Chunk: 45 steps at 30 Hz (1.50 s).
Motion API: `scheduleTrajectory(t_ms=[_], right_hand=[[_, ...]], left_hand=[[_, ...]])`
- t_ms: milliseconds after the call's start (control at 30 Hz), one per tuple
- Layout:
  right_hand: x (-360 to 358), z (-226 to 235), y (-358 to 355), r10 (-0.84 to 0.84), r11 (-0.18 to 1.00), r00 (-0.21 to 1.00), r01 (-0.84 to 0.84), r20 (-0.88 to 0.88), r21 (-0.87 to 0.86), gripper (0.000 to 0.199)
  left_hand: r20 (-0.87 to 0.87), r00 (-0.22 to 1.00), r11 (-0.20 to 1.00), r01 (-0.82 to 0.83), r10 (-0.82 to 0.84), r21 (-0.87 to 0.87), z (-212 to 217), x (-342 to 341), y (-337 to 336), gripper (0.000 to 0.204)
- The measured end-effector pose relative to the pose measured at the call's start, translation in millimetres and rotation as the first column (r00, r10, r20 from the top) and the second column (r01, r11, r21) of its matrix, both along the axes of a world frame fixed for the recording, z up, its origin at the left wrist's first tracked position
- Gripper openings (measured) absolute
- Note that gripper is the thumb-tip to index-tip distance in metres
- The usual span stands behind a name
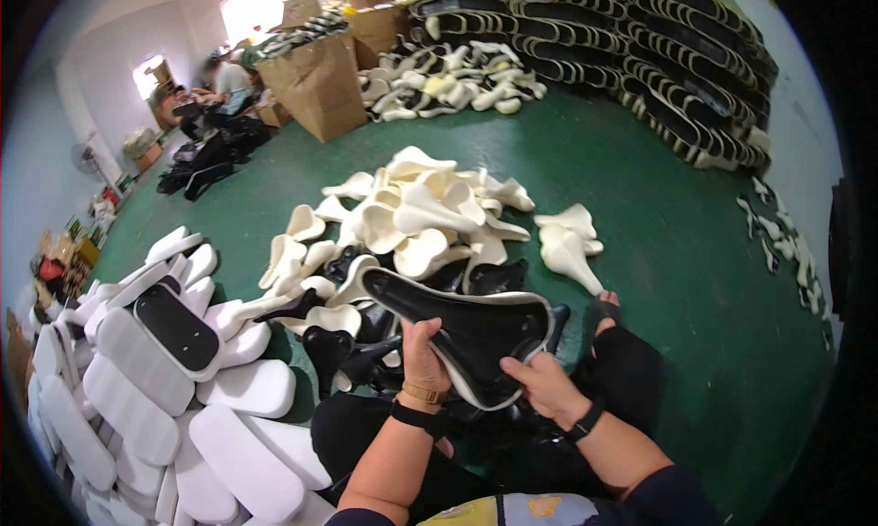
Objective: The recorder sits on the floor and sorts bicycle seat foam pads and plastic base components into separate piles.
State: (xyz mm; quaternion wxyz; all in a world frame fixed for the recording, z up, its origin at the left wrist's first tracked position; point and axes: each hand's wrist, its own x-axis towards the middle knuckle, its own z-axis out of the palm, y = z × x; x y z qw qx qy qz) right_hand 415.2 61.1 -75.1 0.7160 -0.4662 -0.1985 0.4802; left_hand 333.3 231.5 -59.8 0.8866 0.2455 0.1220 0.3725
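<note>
A bicycle saddle point(457, 323) is held up in front of me, its black hollow underside and pale rim facing me and its narrow nose toward the upper left. My left hand point(423, 357) is closed on the saddle's near edge, close to the middle. At the wide end, my right hand point(541, 384) grips the rim with the thumb on the black side. Just beyond lies a heap of cream foam saddle pads point(425, 206). Black saddle shells point(329, 350) lie between that heap and my legs, partly hidden by the held saddle.
White oblong padded pieces point(247, 457) are piled at my left. A few cream pads point(569, 242) lie right of the heap on the green floor point(677, 252). Farther off are a tall cardboard box point(315, 82), stacked black pieces point(585, 41) with pale rims, and seated people point(224, 82).
</note>
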Motion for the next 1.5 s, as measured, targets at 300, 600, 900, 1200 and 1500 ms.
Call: scheduleTrajectory(t_ms=[300,600,900,1200,1500], right_hand=[[36,38,-108,-0.24,0.864,0.955,0.293,0.177,-0.409,0.033],[189,198,-351,-0.944,0.325,0.326,0.9,0.045,0.291,0.049],[127,75,-197,0.683,0.721,-0.227,0.054,0.695,-0.691,0.041],[164,57,-90,0.706,0.68,-0.035,-0.247,0.708,-0.69,0.036],[300,51,-17,0.867,0.442,0.004,-0.469,0.499,-0.764,0.035]], left_hand=[[-0.323,0.946,0.783,0.196,0.007,0.591,4,-3,0,0.029],[-0.445,0.896,0.743,0.304,-0.009,0.597,76,-121,25,0.028],[-0.593,0.603,-0.17,0.763,0.534,0.623,50,-189,39,0.043],[-0.758,0.557,-0.158,0.828,0.339,0.538,37,-117,83,0.027],[-0.905,0.415,-0.001,0.909,0.092,0.417,11,-58,133,0.024]])
